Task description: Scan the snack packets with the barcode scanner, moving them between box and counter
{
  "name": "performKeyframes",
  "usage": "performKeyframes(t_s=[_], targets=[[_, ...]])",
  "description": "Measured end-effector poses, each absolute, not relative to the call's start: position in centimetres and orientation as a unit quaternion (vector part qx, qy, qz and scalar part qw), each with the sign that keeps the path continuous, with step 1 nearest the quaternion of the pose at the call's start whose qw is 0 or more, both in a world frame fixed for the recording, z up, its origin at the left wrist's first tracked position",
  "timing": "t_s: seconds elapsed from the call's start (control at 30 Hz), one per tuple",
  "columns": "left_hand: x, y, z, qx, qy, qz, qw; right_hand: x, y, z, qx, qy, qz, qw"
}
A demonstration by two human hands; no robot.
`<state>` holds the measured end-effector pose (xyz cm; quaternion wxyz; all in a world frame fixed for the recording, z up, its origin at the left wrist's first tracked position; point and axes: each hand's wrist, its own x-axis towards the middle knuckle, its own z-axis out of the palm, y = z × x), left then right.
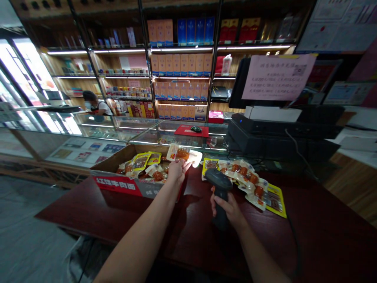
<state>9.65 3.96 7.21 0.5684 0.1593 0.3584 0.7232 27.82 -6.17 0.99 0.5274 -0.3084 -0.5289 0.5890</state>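
Note:
My left hand (177,170) pinches a clear snack packet (183,155) with orange-brown food inside and holds it up above the cardboard box (118,181). My right hand (227,208) grips the handle of a black barcode scanner (219,184), whose head points toward the held packet. The box on the dark red counter (309,236) holds several yellow and clear snack packets (140,164). A row of more packets (250,182) lies on the counter to the right of the scanner.
A black till with a monitor (279,133) and a pink paper notice (278,76) stands at the right. Glass display cases (123,129) with a red mat and a mouse (196,129) lie behind. Lit shelves of boxes fill the back wall. A person (94,105) sits far left.

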Motion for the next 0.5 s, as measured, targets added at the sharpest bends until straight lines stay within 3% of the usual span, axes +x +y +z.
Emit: performKeyframes(t_s=[0.5], targets=[[10.2, 2.9, 8.2, 0.221, 0.380, 0.693, 0.571, 28.4, -5.6, 0.8, -0.345, -0.472, 0.577, 0.571]])
